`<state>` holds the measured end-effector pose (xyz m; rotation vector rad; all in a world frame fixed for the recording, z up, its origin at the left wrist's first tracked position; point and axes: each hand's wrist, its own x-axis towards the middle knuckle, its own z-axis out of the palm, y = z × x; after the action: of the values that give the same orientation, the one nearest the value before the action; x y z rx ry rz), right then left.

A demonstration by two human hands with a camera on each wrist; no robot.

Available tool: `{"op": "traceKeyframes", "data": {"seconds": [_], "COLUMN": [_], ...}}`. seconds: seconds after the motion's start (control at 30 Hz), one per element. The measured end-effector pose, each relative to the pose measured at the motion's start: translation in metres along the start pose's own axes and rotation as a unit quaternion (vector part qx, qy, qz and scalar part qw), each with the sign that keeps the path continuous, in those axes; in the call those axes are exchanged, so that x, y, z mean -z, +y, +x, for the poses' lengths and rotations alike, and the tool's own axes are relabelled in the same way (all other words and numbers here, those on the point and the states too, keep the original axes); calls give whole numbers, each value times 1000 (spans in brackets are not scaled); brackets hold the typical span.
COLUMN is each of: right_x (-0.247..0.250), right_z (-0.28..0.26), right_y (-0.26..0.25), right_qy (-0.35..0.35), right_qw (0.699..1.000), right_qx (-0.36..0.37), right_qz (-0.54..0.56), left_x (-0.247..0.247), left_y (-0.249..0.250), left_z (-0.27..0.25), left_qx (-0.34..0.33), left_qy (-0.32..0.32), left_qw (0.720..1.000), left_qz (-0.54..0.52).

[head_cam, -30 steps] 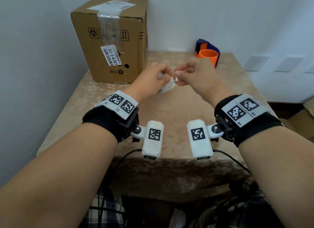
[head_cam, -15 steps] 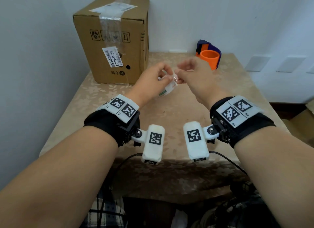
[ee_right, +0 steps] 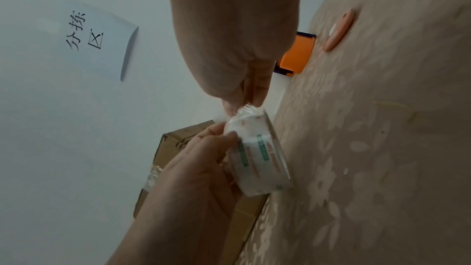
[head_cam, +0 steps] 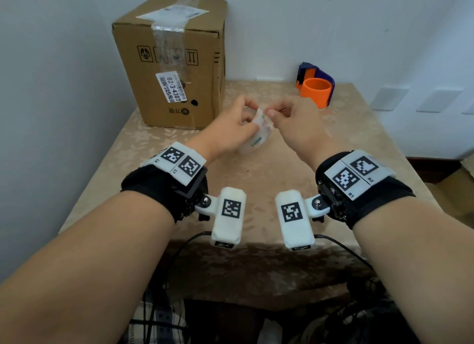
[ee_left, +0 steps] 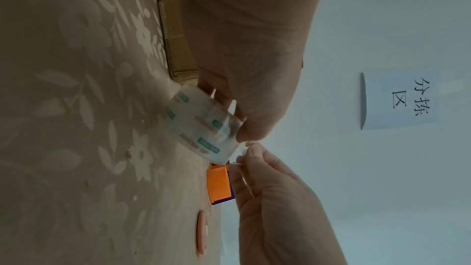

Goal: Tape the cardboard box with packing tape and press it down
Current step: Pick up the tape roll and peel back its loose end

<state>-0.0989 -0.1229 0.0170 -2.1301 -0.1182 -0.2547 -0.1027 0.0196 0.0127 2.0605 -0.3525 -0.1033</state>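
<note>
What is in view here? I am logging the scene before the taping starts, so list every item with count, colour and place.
cardboard box: one, brown, old clear tape and white labels on it, far left of table by the wall
tape roll: one, clear with green print, held above the table centre
tape dispenser: one, orange and blue, far right of table
flat oval object: one, peach, on the table near the dispenser
paper sign: one, white with black characters, on the wall
table: one, beige floral cloth
left hand: grips the roll
right hand: pinches the roll's loose end
</note>
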Motion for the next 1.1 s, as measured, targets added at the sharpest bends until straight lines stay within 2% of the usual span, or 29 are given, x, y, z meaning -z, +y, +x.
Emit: {"op": "traceKeyframes", "data": {"seconds": [0.2,0.43,0.57,0.93,1.1], "right_x": [-1,8,14,10,11], "right_z": [1,1,1,5,5], "right_y": [1,-2,3,4,7], "right_qy": [9,-27,-11,-60,-37], "right_qw": [1000,999,998,991,970], "right_qx": [-16,-28,-28,41,107], "right_qz": [-3,35,46,-111,-215], "left_x": [8,7,4,3,1], "left_y": [-1,-1,-4,-4,0], "left_z": [4,9,8,9,9], "left_qx": [-12,-13,-10,-2,-12], "left_qy": [6,27,18,39,33], "left_qw": [989,987,990,994,992], "left_qz": [148,155,140,105,124]}}
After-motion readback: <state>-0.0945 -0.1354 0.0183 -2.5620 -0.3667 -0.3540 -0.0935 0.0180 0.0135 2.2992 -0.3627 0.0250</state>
